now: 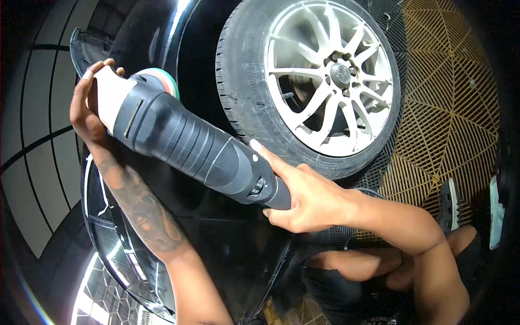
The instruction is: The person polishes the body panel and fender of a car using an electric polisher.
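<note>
One polisher point(200, 146) is held near a spoked wheel point(338, 77), left hand point(88, 122) cupping its head point(115, 97), right hand point(307, 197) clasped around its handle point(278, 195).

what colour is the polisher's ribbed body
Dark grey, almost black; the polisher's ribbed body shows best in the head view.

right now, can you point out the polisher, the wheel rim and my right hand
polisher point(186, 138): head view, on its ridged black body
wheel rim point(340, 76): head view, on its centre cap
right hand point(303, 197): head view, on the back of the hand
</note>
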